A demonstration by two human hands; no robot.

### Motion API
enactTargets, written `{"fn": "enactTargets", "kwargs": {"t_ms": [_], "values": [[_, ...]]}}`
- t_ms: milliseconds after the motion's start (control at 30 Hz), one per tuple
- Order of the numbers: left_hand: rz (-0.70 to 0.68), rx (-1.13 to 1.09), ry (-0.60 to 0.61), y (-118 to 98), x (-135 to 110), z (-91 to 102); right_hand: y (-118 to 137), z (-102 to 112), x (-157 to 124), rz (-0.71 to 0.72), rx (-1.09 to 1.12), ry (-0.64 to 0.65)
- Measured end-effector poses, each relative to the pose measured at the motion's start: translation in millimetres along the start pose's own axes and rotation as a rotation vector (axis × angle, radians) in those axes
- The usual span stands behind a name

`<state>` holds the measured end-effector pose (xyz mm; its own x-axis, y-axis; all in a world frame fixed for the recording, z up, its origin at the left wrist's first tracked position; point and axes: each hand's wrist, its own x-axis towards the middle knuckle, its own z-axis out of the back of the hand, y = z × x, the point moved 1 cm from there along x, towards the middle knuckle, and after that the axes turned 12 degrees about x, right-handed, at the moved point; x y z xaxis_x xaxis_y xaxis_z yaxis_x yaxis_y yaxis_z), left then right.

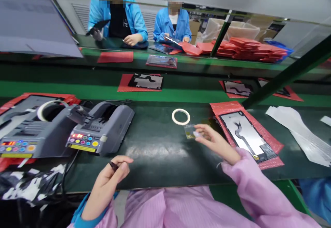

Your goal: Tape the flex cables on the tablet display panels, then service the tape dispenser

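Note:
My left hand [111, 174] hovers over the near edge of the dark work mat [155, 148], its fingers pinched on a small dark piece [113, 166]. My right hand [216, 140] reaches over the mat with its fingers pinching a small yellowish strip of tape [190, 131]. A white tape ring [180, 116] lies flat just beyond that strip. To the right of my right hand, a flat silver and black part [245, 135] rests on a red bubble bag [269, 143].
Two grey tape dispensers [103, 128] [31, 131] stand at the left, one carrying a tape roll [49, 109]. White backing sheets [297, 128] lie at the right. A green conveyor [181, 95] carries more red bags with parts. Two people in blue coats [129, 18] [173, 24] work across it.

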<state>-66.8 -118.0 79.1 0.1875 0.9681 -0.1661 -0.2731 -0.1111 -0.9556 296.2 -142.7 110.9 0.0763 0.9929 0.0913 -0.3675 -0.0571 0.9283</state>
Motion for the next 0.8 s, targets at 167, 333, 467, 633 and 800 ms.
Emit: {"fn": "enactTargets", "kwargs": {"t_ms": [167, 333, 467, 633, 800], "values": [[0.077, -0.057, -0.14, 29.5, -15.3, 32.3, 47.7, 5.2, 46.7, 0.044, 0.35, 0.164], [-0.009, -0.193, -0.206, 21.8, -29.7, 39.7, 93.4, -40.5, 66.5, 0.133, 0.334, 0.233], [-0.175, -0.241, -0.065, -3.5, -33.2, 31.2, 111.5, -79.6, 68.0, 0.19, 0.26, 0.379], [-0.112, 0.064, -0.047, -7.1, -33.4, 29.2, 123.7, -107.4, 72.7, 0.068, 0.311, 0.514], [-0.019, 0.21, -0.263, 27.9, -33.1, 40.7, 148.0, -104.6, 104.0, -0.035, 0.43, 0.457]]}}
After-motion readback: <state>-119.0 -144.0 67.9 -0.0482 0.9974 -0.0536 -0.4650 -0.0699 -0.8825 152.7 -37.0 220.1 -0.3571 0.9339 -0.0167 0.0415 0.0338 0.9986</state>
